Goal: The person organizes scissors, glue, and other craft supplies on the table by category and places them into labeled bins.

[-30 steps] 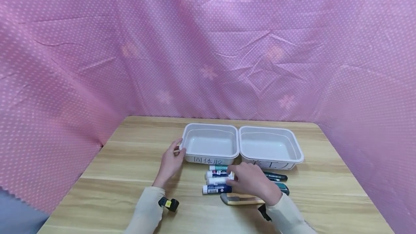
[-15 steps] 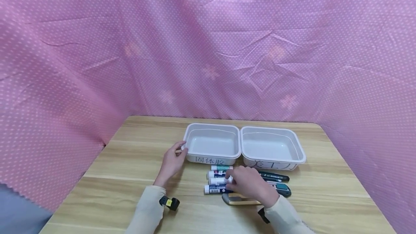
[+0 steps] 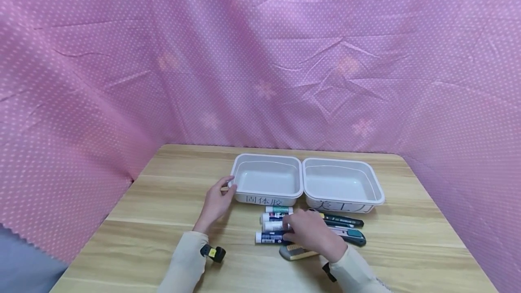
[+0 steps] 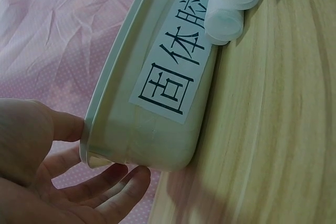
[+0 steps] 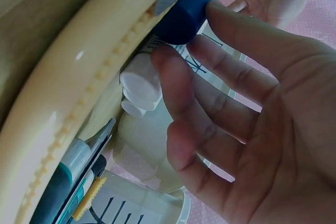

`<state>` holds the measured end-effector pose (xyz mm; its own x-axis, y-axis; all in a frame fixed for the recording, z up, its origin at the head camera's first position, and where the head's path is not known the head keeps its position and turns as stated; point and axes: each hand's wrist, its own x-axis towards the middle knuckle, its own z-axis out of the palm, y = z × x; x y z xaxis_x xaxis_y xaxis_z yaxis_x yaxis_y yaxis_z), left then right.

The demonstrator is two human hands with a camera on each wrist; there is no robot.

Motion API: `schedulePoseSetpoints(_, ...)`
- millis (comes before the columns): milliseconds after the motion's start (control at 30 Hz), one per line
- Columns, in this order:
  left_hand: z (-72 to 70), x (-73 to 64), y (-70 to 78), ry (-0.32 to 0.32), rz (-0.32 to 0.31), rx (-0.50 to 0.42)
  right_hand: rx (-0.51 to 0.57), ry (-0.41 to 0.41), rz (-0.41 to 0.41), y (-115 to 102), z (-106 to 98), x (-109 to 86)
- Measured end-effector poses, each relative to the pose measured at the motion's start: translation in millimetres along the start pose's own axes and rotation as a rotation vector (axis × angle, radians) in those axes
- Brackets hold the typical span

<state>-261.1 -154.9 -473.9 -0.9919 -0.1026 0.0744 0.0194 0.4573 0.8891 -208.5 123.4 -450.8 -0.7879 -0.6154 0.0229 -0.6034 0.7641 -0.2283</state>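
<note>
My left hand (image 3: 216, 200) grips the left end of a white plastic box (image 4: 152, 140) with a Chinese label, fingers at its rim and corner. My right hand (image 3: 312, 230) pinches a dark blue glue stick (image 5: 181, 22) near its base, thumb on one side and fingertips on the other. That stick has a white cap and is the nearest of several glue sticks (image 3: 273, 226) lying in a column before the box. Under the right palm lies a yellow and grey utility knife (image 3: 296, 252), partly hidden. Loosely bent, the right hand's other fingers hold nothing.
A second white labelled box (image 3: 343, 186) stands against the first one's right side. Right of the glue sticks lie a dark green utility knife (image 3: 343, 221) and a teal and grey one (image 3: 353, 235). A pink dotted cloth (image 3: 260, 58) hangs round the wooden table (image 3: 171, 220).
My right hand has closed in on the dark blue glue stick, which has shifted slightly left against the others. The yellow knife has turned a little. My left hand stays on the box.
</note>
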Motion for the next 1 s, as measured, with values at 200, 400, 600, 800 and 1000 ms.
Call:
schedulePoseSetpoints(200, -1.0, 0.6, 1.3, 0.001, 0.001, -0.004, 0.0, -0.039, 0.012, 0.4, 1.5, 1.1)
schedulePoseSetpoints(400, -0.8, 0.9, 1.7, 0.004, 0.008, 0.001, 0.013, -0.065, -0.02, 0.7, 3.8, 1.1)
schedulePoseSetpoints(600, 0.3, 1.6, 1.6, 0.005, -0.001, 0.0, 0.031, -0.085, -0.03, 0.5, 3.0, 0.8)
schedulePoseSetpoints(800, 1.2, 2.6, 1.6, 0.011, 0.003, -0.004, 0.027, -0.066, -0.05, 1.1, 0.8, -0.7)
schedulePoseSetpoints(1000, 0.7, 1.7, 1.4, 0.006, -0.002, 0.001, 0.049, -0.064, -0.018, 1.4, -0.3, 1.1)
